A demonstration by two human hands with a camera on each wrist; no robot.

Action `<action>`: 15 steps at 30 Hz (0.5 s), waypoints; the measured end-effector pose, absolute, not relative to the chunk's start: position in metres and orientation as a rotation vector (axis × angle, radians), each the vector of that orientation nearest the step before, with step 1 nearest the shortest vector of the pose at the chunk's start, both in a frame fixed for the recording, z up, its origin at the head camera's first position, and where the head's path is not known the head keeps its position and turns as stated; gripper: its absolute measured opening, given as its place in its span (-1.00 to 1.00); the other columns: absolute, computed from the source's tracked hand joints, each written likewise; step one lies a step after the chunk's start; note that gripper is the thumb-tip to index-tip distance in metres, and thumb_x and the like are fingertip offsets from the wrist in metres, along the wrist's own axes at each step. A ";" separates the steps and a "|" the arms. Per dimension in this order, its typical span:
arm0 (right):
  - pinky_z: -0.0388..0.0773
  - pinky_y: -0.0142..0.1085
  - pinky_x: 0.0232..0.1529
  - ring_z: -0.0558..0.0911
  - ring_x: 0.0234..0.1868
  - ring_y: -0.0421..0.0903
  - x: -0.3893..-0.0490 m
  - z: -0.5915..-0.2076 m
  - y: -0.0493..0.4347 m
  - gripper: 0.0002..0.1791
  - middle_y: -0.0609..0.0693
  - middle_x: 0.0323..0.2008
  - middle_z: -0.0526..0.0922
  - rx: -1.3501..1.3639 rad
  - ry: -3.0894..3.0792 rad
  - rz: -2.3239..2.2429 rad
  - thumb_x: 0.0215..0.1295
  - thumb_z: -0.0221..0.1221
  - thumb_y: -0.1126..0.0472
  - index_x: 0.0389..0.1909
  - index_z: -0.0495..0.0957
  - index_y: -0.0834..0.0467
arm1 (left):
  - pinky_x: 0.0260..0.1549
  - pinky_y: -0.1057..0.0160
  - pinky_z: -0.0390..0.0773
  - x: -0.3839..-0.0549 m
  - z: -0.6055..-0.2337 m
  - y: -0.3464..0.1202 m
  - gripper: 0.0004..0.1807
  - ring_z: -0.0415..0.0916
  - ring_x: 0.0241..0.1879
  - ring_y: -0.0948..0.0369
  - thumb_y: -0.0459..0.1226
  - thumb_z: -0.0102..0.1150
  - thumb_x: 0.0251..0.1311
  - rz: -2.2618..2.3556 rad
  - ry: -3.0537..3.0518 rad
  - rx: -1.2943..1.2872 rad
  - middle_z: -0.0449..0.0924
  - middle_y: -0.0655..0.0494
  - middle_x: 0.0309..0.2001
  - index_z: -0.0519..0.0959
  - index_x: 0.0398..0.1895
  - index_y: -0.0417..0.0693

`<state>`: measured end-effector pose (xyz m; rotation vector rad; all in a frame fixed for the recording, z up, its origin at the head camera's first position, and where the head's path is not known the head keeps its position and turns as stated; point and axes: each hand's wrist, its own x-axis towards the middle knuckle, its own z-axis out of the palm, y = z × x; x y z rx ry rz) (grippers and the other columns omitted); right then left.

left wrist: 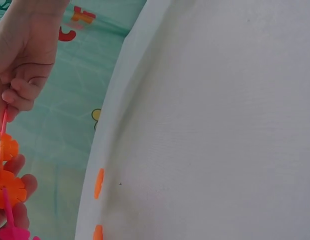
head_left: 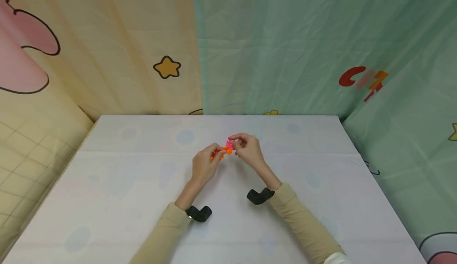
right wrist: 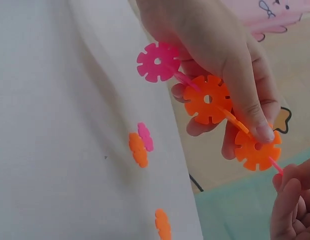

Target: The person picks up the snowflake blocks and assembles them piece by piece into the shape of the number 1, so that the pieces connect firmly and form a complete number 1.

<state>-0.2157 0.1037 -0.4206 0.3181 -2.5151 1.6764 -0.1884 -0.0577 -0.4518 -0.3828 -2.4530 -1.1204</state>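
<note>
My left hand (head_left: pixel 205 163) pinches an orange notched disc (right wrist: pixel 245 159) between thumb and fingers. That disc belongs to a chain of flat plastic notched discs, joined slot to slot. Beyond it come a thin edge-on orange piece, a second orange disc (right wrist: pixel 217 110), an edge-on pink piece and a pink disc (right wrist: pixel 149 70) at the end. On the other side, my right hand (head_left: pixel 250 151) pinches a pink disc (head_left: pixel 229 144) that touches the chain's near orange disc. Whether its slot is seated there I cannot tell. Both hands are above the table, close together.
A white-covered table (head_left: pixel 125 200) lies beneath. Orange (right wrist: pixel 163 226) and pink (right wrist: pixel 146 137) disc shapes show against its surface in the right wrist view. Patterned curtains (head_left: pixel 285 46) hang behind and beside the table. A black wrist mount (head_left: pixel 260 196) sticks out from the right sleeve.
</note>
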 end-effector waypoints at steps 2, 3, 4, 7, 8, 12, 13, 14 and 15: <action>0.30 -0.44 -0.70 0.43 -0.74 -0.19 -0.214 -0.422 0.102 -0.82 0.02 -0.66 0.46 0.288 -2.497 1.702 0.25 0.16 0.35 -0.20 0.67 0.30 | -0.59 0.37 0.30 -0.187 -0.452 -0.058 -0.85 0.38 -0.63 0.27 -0.16 0.27 0.18 -1.111 -2.450 -0.376 0.60 0.12 -0.57 0.62 -0.35 -0.05; 0.28 -0.45 -0.70 0.41 -0.74 -0.20 -0.213 -0.423 0.101 -0.83 0.00 -0.67 0.45 0.274 -2.490 1.709 0.24 0.16 0.35 -0.21 0.67 0.29 | -0.59 0.36 0.30 -0.186 -0.452 -0.058 -0.85 0.38 -0.63 0.27 -0.16 0.27 0.17 -1.110 -2.453 -0.374 0.60 0.12 -0.57 0.62 -0.35 -0.05; 0.25 -0.45 -0.70 0.38 -0.74 -0.21 -0.213 -0.424 0.101 -0.84 -0.03 -0.68 0.44 0.258 -2.483 1.715 0.24 0.17 0.35 -0.22 0.68 0.29 | -0.58 0.36 0.31 -0.186 -0.452 -0.058 -0.85 0.38 -0.62 0.27 -0.16 0.27 0.18 -1.109 -2.457 -0.371 0.60 0.12 -0.57 0.62 -0.34 -0.05; 0.18 -0.45 -0.69 0.30 -0.72 -0.23 -0.211 -0.427 0.099 -0.84 -0.06 -0.68 0.42 0.228 -2.485 1.728 0.23 0.16 0.35 -0.24 0.68 0.26 | -0.56 0.36 0.31 -0.185 -0.453 -0.058 -0.85 0.38 -0.60 0.28 -0.15 0.27 0.18 -1.103 -2.468 -0.361 0.58 0.13 -0.57 0.61 -0.35 -0.04; 0.16 -0.45 -0.69 0.28 -0.72 -0.23 -0.211 -0.428 0.099 -0.84 -0.06 -0.68 0.41 0.227 -2.491 1.726 0.23 0.16 0.35 -0.25 0.69 0.25 | -0.56 0.36 0.32 -0.185 -0.453 -0.059 -0.85 0.38 -0.59 0.28 -0.15 0.27 0.18 -1.092 -2.473 -0.364 0.58 0.15 -0.57 0.61 -0.36 -0.03; 0.13 -0.46 -0.68 0.26 -0.70 -0.22 -0.209 -0.430 0.099 -0.85 -0.06 -0.67 0.42 0.229 -2.510 1.701 0.23 0.16 0.34 -0.26 0.69 0.24 | -0.57 0.35 0.32 -0.184 -0.453 -0.059 -0.87 0.37 -0.61 0.30 -0.16 0.28 0.18 -1.021 -2.483 -0.402 0.57 0.17 -0.58 0.61 -0.38 -0.01; 0.13 -0.46 -0.67 0.26 -0.70 -0.21 -0.209 -0.430 0.099 -0.85 -0.06 -0.67 0.42 0.224 -2.513 1.694 0.23 0.16 0.35 -0.27 0.69 0.23 | -0.58 0.35 0.32 -0.184 -0.453 -0.059 -0.87 0.37 -0.61 0.31 -0.16 0.28 0.17 -1.002 -2.488 -0.413 0.57 0.18 -0.57 0.61 -0.38 -0.01; 0.13 -0.46 -0.67 0.26 -0.70 -0.21 -0.208 -0.430 0.100 -0.85 -0.06 -0.67 0.43 0.219 -2.514 1.695 0.23 0.16 0.35 -0.27 0.69 0.23 | -0.59 0.35 0.32 -0.185 -0.453 -0.059 -0.88 0.37 -0.62 0.31 -0.16 0.28 0.17 -0.985 -2.493 -0.423 0.58 0.19 -0.57 0.61 -0.38 0.00; 0.13 -0.46 -0.67 0.26 -0.70 -0.21 -0.208 -0.431 0.100 -0.85 -0.06 -0.67 0.43 0.212 -2.516 1.695 0.23 0.16 0.35 -0.27 0.70 0.23 | -0.59 0.34 0.32 -0.185 -0.453 -0.059 -0.88 0.36 -0.62 0.32 -0.16 0.29 0.16 -0.978 -2.497 -0.430 0.58 0.19 -0.57 0.61 -0.38 0.00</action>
